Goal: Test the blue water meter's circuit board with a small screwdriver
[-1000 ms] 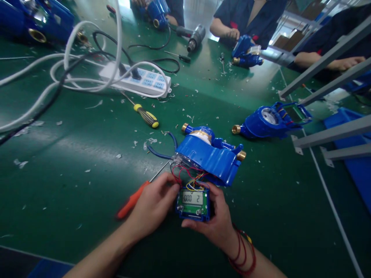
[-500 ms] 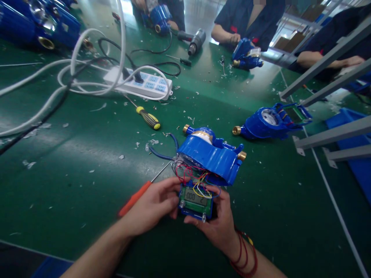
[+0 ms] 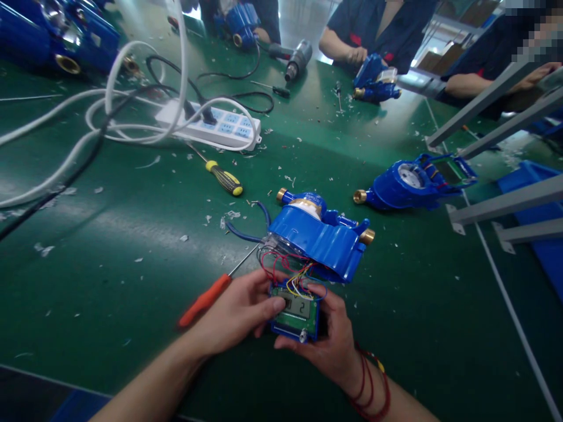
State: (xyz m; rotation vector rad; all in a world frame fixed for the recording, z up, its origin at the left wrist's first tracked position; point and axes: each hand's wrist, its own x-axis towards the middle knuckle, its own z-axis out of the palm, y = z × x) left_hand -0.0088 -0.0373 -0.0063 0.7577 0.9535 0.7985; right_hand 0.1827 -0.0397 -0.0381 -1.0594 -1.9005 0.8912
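Between my two hands is a green circuit board with an LCD display (image 3: 298, 313) in a blue frame. My left hand (image 3: 246, 308) grips its left side, the thumb lying over the display's left end. My right hand (image 3: 332, 325) holds the right side and lower edge. Red, yellow, white and blue wires (image 3: 295, 281) run from the board to a blue water meter (image 3: 314, 231) with brass ends, lying just beyond. By my left forearm lies a screwdriver with an orange handle (image 3: 204, 302), its shaft pointing at the meter.
A yellow-black screwdriver (image 3: 224, 179) lies ahead, before a white power strip (image 3: 220, 126) with looping cables. Another blue meter (image 3: 407, 184) sits right, near grey metal bars (image 3: 505, 205). A heat gun (image 3: 299, 61) lies farther back. Co-workers handle meters across the table.
My left thumb has moved from the board's left edge onto the display, covering its left digits. The board has shifted slightly left and tilted a little.
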